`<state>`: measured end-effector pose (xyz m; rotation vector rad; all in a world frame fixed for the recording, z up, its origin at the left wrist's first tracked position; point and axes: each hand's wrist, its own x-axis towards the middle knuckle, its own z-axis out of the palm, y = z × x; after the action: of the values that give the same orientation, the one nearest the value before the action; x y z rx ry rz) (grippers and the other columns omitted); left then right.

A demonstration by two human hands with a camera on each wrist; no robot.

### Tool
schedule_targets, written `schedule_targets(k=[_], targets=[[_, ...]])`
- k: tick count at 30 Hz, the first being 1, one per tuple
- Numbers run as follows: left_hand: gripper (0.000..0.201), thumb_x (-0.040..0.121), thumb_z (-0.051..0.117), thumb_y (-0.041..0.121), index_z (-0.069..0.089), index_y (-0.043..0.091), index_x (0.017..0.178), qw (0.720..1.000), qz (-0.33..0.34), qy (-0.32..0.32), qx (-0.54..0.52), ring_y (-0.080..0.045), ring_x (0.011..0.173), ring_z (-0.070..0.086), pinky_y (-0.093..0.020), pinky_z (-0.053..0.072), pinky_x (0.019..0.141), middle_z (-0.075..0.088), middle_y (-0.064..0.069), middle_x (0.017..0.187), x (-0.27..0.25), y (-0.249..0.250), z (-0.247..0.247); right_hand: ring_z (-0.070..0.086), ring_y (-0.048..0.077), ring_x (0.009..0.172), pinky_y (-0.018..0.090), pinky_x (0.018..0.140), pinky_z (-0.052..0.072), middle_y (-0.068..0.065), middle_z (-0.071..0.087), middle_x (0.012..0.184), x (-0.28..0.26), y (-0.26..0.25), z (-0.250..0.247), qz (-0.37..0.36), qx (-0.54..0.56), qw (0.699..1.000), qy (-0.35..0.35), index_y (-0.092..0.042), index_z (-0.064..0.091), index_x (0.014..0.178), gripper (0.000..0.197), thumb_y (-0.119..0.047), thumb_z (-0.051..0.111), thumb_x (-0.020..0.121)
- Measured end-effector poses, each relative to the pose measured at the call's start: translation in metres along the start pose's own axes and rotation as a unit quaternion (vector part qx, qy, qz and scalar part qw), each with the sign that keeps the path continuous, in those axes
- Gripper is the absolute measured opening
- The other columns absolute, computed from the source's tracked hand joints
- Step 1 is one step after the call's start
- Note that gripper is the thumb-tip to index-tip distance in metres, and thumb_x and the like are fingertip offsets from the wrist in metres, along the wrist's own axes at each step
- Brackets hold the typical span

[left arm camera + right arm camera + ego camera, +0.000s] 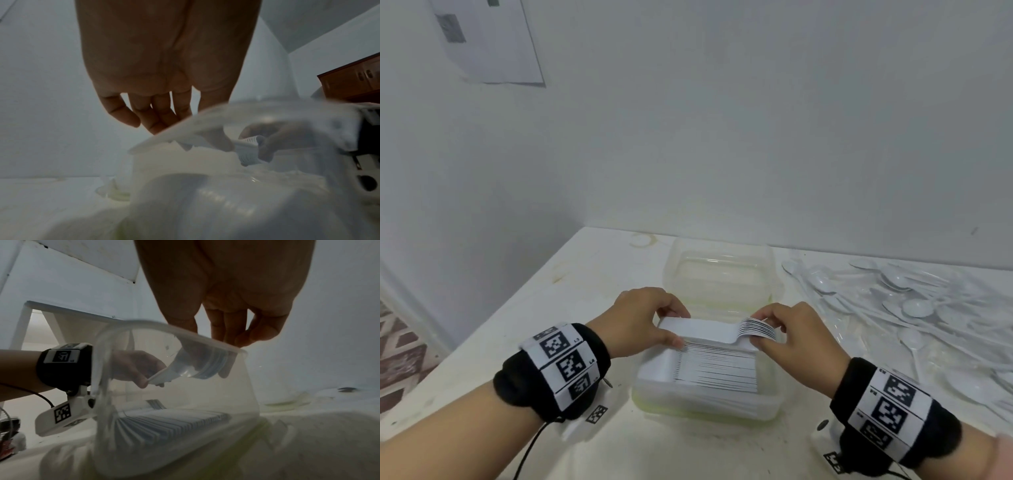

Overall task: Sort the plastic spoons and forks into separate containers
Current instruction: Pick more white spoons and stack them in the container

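On the table in front of you stood two containers, one behind the other. The near container held a row of utensils lying side by side, their handles running left to right. Above that row you held a nested stack of utensils, your left hand pinching the handle end on the left, your right hand pinching the head end on the right. The far container sat just behind it, nearer the wall. To the right of both containers, a loose pile of spoons lay spread across the table.
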<state>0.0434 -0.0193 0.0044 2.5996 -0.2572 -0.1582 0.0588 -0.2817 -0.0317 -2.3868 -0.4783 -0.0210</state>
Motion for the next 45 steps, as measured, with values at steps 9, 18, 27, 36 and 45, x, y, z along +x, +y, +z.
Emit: schedule_targets(k=[9,18,27,36,45], targets=[[0.037,0.070,0.081,0.048,0.063,0.044,0.101,0.999,-0.004,0.019,0.035,-0.001,0.094,0.045,-0.028,0.023,0.089,0.058,0.022,0.101,0.012,-0.011,0.008,0.043,0.012,0.101,0.021,0.078,0.031,-0.014,0.065,0.097,0.004,-0.013,0.003,0.010,-0.073,0.997,0.023,-0.029,0.068,0.104,0.018,-0.031,0.065,0.086],[0.042,0.071,0.080,0.047,0.065,0.042,0.109,0.998,-0.004,0.045,0.049,-0.004,0.105,0.040,-0.028,0.020,0.089,0.057,0.025,0.101,0.018,-0.013,0.020,0.034,0.013,0.097,0.025,0.076,0.031,-0.008,0.066,0.097,0.007,-0.017,0.008,0.034,-0.205,0.978,0.013,-0.028,0.058,0.112,0.028,-0.037,0.060,0.085],[0.042,0.077,0.075,0.048,0.063,0.040,0.116,0.994,-0.004,0.055,0.093,-0.009,0.119,0.045,-0.031,0.026,0.098,0.061,0.020,0.120,0.016,-0.009,0.023,0.044,0.022,0.099,0.031,0.077,0.032,0.001,0.066,0.097,0.009,-0.034,0.013,0.009,-0.360,0.933,-0.016,-0.016,0.057,0.108,0.025,-0.034,0.051,0.092],[0.052,0.067,0.082,0.049,0.067,0.034,0.114,0.998,-0.038,0.049,0.023,-0.010,0.106,0.050,-0.029,0.036,0.100,0.062,0.014,0.116,0.014,-0.009,0.025,0.050,0.024,0.081,0.030,0.067,0.031,0.001,0.063,0.079,0.015,-0.030,0.017,-0.018,-0.397,0.918,0.012,-0.015,0.064,0.083,0.015,-0.025,0.069,0.073],[0.043,0.078,0.076,0.045,0.067,0.028,0.117,0.997,-0.028,0.056,0.053,-0.010,0.106,0.055,-0.024,0.041,0.095,0.061,0.011,0.117,0.011,-0.002,0.027,0.039,0.021,0.065,0.031,0.059,0.027,0.003,0.054,0.066,0.020,-0.032,0.016,-0.001,-0.428,0.904,0.000,-0.014,0.058,0.068,0.039,-0.039,0.084,0.053]])
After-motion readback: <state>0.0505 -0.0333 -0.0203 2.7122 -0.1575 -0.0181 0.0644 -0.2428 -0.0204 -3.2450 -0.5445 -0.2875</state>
